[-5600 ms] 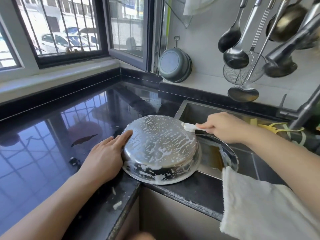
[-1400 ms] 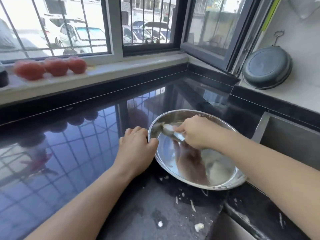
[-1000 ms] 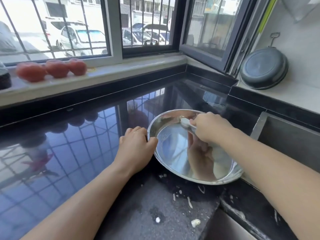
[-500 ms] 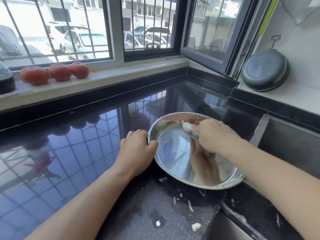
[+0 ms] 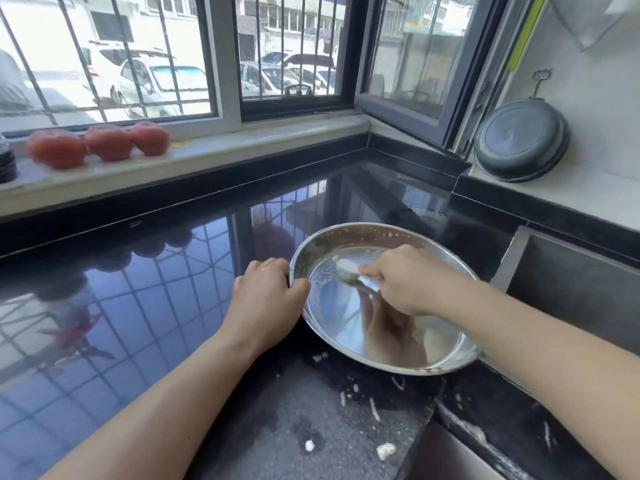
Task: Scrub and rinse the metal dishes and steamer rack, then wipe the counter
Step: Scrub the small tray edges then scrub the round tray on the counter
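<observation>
A round metal dish sits right side up on the black counter, close to its front edge and just left of the sink. Its shiny inside carries soap streaks and specks near the far rim. The right hand is curled round the handle of a small white brush, whose head presses against the dish's inner wall on the left side. The left hand grips the dish's left rim, thumb hooked over the edge and fingers curled on the outside. White soap blobs dot the counter in front of the dish. Three tomatoes line the windowsill, and a dark pan leans against the wall behind the sink.
</observation>
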The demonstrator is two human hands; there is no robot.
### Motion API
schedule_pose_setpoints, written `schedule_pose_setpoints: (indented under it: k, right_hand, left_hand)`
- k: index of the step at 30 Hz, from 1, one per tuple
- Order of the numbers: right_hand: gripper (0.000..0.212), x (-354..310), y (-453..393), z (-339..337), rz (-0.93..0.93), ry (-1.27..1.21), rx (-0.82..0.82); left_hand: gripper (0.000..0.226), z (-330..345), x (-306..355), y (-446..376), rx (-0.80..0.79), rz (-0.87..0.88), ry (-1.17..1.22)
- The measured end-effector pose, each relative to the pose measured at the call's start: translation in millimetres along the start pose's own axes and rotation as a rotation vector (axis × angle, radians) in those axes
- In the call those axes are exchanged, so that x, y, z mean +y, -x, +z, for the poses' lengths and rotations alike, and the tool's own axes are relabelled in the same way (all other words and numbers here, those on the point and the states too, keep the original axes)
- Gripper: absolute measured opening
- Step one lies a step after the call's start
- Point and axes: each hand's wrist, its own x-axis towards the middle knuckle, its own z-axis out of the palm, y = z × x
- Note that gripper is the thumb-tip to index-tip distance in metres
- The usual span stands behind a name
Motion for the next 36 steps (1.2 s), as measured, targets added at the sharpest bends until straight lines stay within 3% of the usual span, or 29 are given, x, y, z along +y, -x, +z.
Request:
schedule_pose_setpoints:
  k: [5,11,17,20,25,32,36]
  right_hand:
    - [0.039,23,-5,-9,0.230,0.114,0.077]
    - [0.042,-4,-25,-1,0.145,0.041,0.099]
    - [0.040,-38,-3,1,-0.125,-0.149,-0.049]
    - [0.046,-30,19,1,-0.233,-0.121,-0.168]
    - [0.055,-20,36,-5,-0.254,-0.120,-0.259]
    - [0.046,-27,-9,-4,-0.131,-0.048,-0.053]
    - [0.046,-20,8,-5,-0.294,-0.131,-0.187]
  left_hand:
    - [0.029,1,1,0,0.000,0.006,-0.009]
    - [0.031,0,2,-1,0.002,0.006,0.001]
    - [0.030,1,1,-2,0.011,-0.009,-0.010]
    - [0.029,2,3,-1,0.026,-0.027,-0.052]
    - [0.030,2,6,0,0.019,-0.036,-0.083]
    - [0.030,-2,8,1,-0.036,-0.037,-0.013]
    - [0.030,-3,6,1,-0.021,-0.039,-0.031]
